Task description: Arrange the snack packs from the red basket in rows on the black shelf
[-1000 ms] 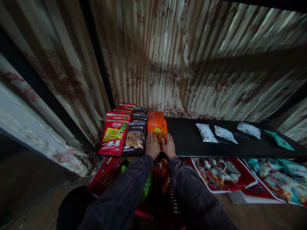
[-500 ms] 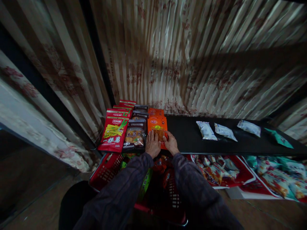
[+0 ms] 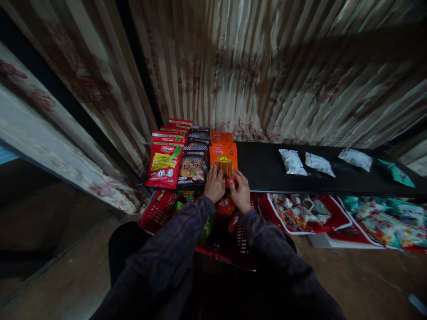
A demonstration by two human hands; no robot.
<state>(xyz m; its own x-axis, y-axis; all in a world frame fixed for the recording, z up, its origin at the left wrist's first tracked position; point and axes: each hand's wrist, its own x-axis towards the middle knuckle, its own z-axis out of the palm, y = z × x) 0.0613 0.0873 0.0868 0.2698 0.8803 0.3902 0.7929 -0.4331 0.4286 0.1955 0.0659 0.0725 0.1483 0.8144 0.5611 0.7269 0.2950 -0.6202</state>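
Observation:
An orange snack packet (image 3: 223,156) leans at the front of its row, a window in its lower half showing brown sticks. My left hand (image 3: 215,183) grips its lower left corner, fingers over the front. At the lower right corner, my right hand (image 3: 240,189) holds it with thumb in front and fingers along the side. More orange packets (image 3: 222,137) stand behind it. Close to my left hand is a dark potato-chip packet (image 3: 192,168), first in a row of similar ones. Red snack packets (image 3: 166,165) form the row at the far left.
The black shelf (image 3: 260,171) carries several white packets (image 3: 292,162) and a green packet (image 3: 396,173) to the right. Below its front edge sit a red basket (image 3: 160,208) with snacks and red-lined containers (image 3: 347,222) of packets. A striped curtain (image 3: 253,89) hangs behind.
The view has shifted, so the shelf appears higher. Both hands have slid to the lower corners of the orange packet, uncovering more of its front.

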